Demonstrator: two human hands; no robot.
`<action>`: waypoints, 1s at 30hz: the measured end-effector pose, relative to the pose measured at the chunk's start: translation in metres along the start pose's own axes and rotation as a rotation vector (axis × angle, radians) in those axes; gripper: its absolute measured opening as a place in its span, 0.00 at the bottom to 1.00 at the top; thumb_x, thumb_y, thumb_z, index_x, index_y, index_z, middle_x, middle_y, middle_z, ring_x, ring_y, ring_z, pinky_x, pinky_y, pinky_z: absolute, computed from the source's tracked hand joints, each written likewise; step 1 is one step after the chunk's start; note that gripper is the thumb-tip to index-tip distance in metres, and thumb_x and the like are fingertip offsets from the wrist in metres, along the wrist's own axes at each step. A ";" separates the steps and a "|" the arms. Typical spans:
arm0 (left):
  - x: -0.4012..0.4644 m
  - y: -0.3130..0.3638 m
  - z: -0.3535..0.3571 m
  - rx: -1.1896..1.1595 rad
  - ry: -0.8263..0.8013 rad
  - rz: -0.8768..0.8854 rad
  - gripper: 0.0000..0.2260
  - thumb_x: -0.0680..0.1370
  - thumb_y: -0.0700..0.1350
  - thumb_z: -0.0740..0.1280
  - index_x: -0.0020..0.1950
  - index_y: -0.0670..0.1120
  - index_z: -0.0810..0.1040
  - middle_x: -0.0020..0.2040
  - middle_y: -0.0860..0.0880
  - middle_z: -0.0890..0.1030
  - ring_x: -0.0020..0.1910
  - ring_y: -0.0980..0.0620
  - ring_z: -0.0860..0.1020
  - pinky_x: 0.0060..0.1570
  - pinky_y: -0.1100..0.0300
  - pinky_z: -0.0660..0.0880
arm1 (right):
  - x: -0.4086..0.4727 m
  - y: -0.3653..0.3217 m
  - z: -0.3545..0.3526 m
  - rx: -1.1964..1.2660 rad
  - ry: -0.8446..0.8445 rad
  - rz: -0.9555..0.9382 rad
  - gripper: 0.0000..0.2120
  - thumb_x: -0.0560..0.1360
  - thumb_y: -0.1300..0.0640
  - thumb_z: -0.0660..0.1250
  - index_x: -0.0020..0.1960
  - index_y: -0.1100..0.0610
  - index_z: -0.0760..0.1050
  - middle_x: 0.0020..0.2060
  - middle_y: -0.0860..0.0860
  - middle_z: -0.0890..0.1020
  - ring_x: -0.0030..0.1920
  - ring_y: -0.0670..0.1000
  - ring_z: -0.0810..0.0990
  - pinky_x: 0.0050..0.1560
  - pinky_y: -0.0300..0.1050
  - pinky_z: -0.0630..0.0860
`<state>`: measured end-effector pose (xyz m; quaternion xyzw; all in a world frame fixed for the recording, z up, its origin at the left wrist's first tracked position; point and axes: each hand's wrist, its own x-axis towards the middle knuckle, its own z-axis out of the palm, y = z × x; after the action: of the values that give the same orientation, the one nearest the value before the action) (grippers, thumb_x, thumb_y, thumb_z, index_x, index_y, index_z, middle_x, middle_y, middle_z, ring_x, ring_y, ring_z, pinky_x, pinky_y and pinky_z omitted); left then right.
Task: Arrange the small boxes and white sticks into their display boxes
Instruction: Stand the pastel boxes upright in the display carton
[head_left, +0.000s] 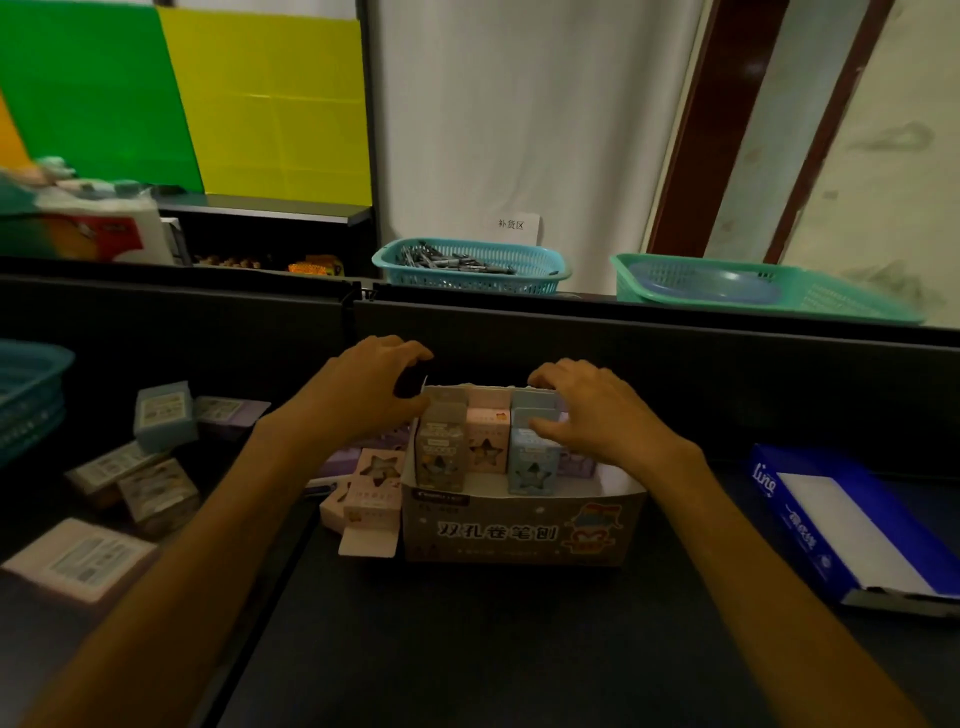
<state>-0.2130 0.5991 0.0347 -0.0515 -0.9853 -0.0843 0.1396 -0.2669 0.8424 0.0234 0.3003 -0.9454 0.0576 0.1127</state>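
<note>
Cardboard walls of the display box (519, 530) stand open at the top on the dark tabletop (467, 649), its printed front facing the person, so small boxes can be dropped in upright and read from the front. Inside, under the fingers, a grey box (441, 452), a pink box (485, 441) and a blue box (532, 462) stand side by side with their star windows forward — packed tight, presumably so the rows hold each other up.

The left hand (363, 389) hovers at the box's back left corner, its fingers (410, 358) curled in a loose claw just above the grey box; whether they touch it I cannot tell, and they seem to hold nothing. The right hand (592, 410) lies over the blue box, its fingers (545, 384) bent and pressing on the tops of the back row, most likely squaring it up.

Left of the left fingers, loose boxes (156, 467) lie scattered flat on the tabletop, and a pink one (371, 506) leans against the display box — still to be stood inside. Right of the right fingers sits an open blue carton (852, 525), well apart; no white sticks show plainly.
</note>
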 end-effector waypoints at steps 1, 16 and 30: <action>-0.004 -0.003 -0.001 0.011 0.006 -0.018 0.26 0.75 0.54 0.67 0.72 0.52 0.64 0.67 0.49 0.69 0.65 0.49 0.68 0.62 0.52 0.70 | 0.002 -0.004 0.002 0.003 0.016 -0.014 0.25 0.75 0.44 0.66 0.68 0.50 0.66 0.62 0.49 0.73 0.62 0.51 0.70 0.62 0.48 0.66; -0.071 -0.106 -0.029 0.080 -0.074 -0.246 0.26 0.76 0.53 0.67 0.72 0.52 0.64 0.68 0.48 0.68 0.66 0.48 0.68 0.61 0.55 0.68 | 0.037 -0.114 0.002 0.105 0.074 -0.183 0.21 0.77 0.45 0.63 0.68 0.49 0.67 0.63 0.50 0.74 0.64 0.51 0.70 0.63 0.48 0.65; -0.115 -0.248 -0.036 0.036 -0.111 -0.267 0.28 0.74 0.51 0.70 0.71 0.51 0.65 0.68 0.48 0.69 0.65 0.47 0.69 0.60 0.47 0.71 | 0.077 -0.243 0.050 0.146 -0.061 -0.091 0.22 0.77 0.47 0.64 0.69 0.48 0.66 0.65 0.49 0.73 0.64 0.51 0.71 0.63 0.48 0.69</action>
<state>-0.1239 0.3406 -0.0012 0.0779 -0.9909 -0.0815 0.0734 -0.1954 0.5933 0.0045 0.3522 -0.9270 0.1119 0.0640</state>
